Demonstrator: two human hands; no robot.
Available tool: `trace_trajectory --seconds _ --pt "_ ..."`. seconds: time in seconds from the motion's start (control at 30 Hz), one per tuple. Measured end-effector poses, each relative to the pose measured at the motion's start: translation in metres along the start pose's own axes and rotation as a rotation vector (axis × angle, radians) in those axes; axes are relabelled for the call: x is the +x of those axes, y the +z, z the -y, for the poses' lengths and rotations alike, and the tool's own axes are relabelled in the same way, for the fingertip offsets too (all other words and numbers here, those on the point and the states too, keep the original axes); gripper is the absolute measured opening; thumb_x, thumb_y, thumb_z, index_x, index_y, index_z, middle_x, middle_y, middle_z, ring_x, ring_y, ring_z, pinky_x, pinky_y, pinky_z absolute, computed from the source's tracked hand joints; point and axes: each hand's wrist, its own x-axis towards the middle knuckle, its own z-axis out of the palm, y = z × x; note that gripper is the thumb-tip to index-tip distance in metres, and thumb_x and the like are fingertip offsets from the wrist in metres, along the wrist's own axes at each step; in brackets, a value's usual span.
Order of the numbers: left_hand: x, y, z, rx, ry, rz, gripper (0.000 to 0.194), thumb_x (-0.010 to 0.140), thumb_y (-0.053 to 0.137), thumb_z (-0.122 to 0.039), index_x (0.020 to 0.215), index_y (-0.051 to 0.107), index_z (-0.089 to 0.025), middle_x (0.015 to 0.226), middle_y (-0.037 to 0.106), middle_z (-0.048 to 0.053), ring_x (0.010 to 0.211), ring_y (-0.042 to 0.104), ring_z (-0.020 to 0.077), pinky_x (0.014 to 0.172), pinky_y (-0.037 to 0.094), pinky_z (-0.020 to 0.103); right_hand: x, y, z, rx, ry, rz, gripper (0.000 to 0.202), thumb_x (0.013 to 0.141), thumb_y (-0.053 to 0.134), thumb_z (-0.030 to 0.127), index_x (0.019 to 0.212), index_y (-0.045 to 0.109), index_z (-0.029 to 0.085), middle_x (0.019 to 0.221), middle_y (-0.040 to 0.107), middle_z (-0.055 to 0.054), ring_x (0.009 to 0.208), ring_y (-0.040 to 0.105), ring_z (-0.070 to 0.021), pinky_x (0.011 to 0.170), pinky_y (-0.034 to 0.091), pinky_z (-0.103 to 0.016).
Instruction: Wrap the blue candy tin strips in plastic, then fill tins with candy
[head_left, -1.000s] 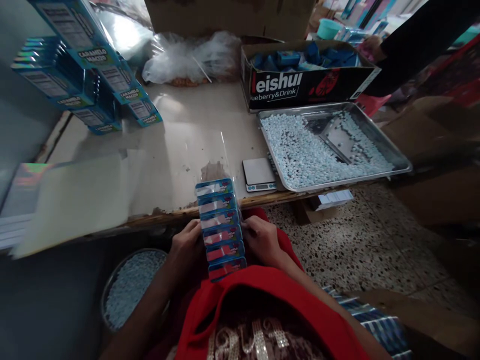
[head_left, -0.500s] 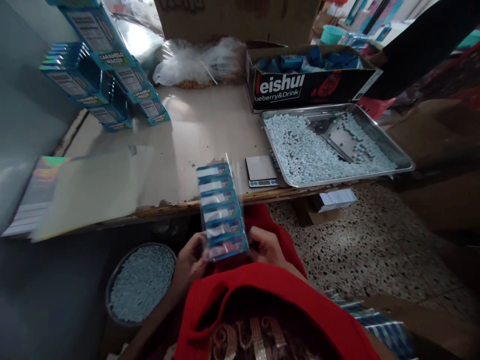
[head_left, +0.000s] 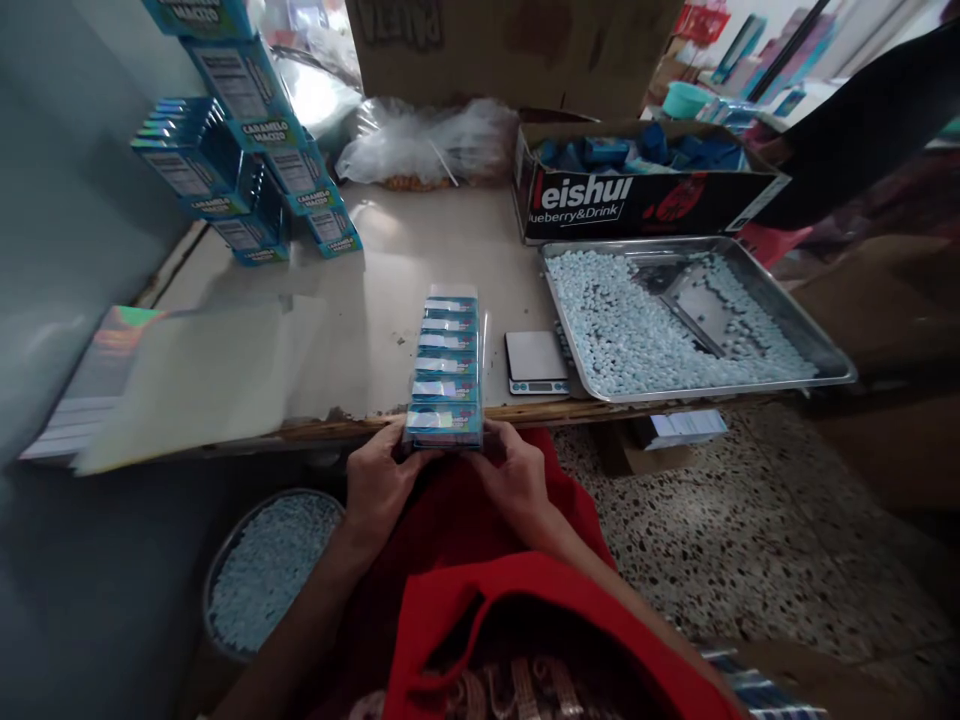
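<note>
A row of small blue candy boxes (head_left: pixel 445 365) lies in a clear plastic sleeve at the table's front edge. My left hand (head_left: pixel 380 485) grips the near left corner, thumb at the near end. On the near right corner, my right hand (head_left: pixel 517 478) holds the same pack with its fingers along the side. The pack's far part rests over the tabletop, and its clear film stands out past the last box. To its right sits a small digital scale (head_left: pixel 535 360), apart from the pack.
A metal tray (head_left: pixel 844 372) of pale blue candies stands right, with a scoop (head_left: pixel 690 318) in it. Behind is a black carton (head_left: pixel 637 205) of blue boxes. Stacked blue boxes (head_left: pixel 244 85) and plastic sheets (head_left: pixel 199 385) are left. Below stands a candy-filled bowl (head_left: pixel 274 570).
Both hands have moved forward, away from my body, carrying the pack farther onto the table. The pack has straightened and now lies lower, pointing away from me. The camera view has shifted slightly.
</note>
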Motion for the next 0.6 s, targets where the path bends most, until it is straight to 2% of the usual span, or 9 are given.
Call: trace_trajectory --seconds 0.1,0.2,0.33,0.43,0.53,0.6 --pt "-0.001 0.005 -0.005 0.011 0.001 -0.067 0.022 0.083 0.076 -0.039 0.098 0.08 -0.023 0.103 0.08 0.001 0.09 0.073 0.0217 0.094 0.056 0.032 0.001 0.007 -0.002 0.029 0.007 -0.034 0.034 0.088 0.074 0.03 0.122 0.069 0.026 0.108 0.08 -0.002 0.096 0.077 -0.0232 0.089 0.061 -0.037" --pt "-0.003 0.009 -0.006 -0.007 0.025 -0.12 0.02 0.083 0.078 -0.036 0.099 0.081 -0.025 0.099 0.081 -0.001 0.085 0.074 0.0205 0.092 0.057 0.032 0.002 -0.001 0.005 -0.019 -0.01 -0.05 0.037 0.089 0.073 0.031 0.125 0.07 0.026 0.109 0.08 -0.001 0.096 0.077 -0.0239 0.092 0.061 -0.037" --pt "-0.008 0.014 0.004 -0.082 0.013 -0.157 0.022 0.083 0.079 -0.038 0.102 0.081 -0.025 0.098 0.081 -0.001 0.085 0.074 0.0204 0.092 0.058 0.033 0.002 -0.017 0.014 -0.122 -0.075 0.064 0.03 0.098 0.061 0.031 0.127 0.071 0.029 0.119 0.078 -0.001 0.105 0.075 -0.0235 0.095 0.058 -0.036" --pt "-0.014 0.018 0.015 -0.174 -0.041 -0.196 0.03 0.081 0.08 -0.038 0.108 0.079 -0.024 0.106 0.08 0.001 0.095 0.074 0.0212 0.096 0.058 0.034 -0.001 -0.022 0.012 -0.177 -0.123 0.115 0.034 0.102 0.05 0.028 0.132 0.067 0.027 0.126 0.075 -0.003 0.111 0.073 -0.0223 0.096 0.057 -0.034" --pt "-0.021 0.024 0.02 -0.347 -0.196 -0.202 0.038 0.082 0.078 -0.038 0.115 0.073 -0.021 0.099 0.078 0.003 0.087 0.074 0.0193 0.086 0.061 0.033 -0.007 -0.02 0.006 -0.25 -0.033 0.066 0.041 0.097 0.051 0.026 0.138 0.057 0.022 0.108 0.079 -0.004 0.094 0.076 -0.0211 0.081 0.057 -0.03" --pt "-0.025 0.025 0.021 -0.44 -0.305 -0.169 0.03 0.081 0.076 -0.037 0.104 0.069 -0.019 0.085 0.073 0.0 0.074 0.072 0.0171 0.073 0.061 0.03 -0.012 -0.019 0.007 -0.344 0.04 0.037 0.04 0.092 0.053 0.023 0.132 0.055 0.019 0.087 0.078 -0.001 0.075 0.074 -0.0205 0.068 0.053 -0.028"
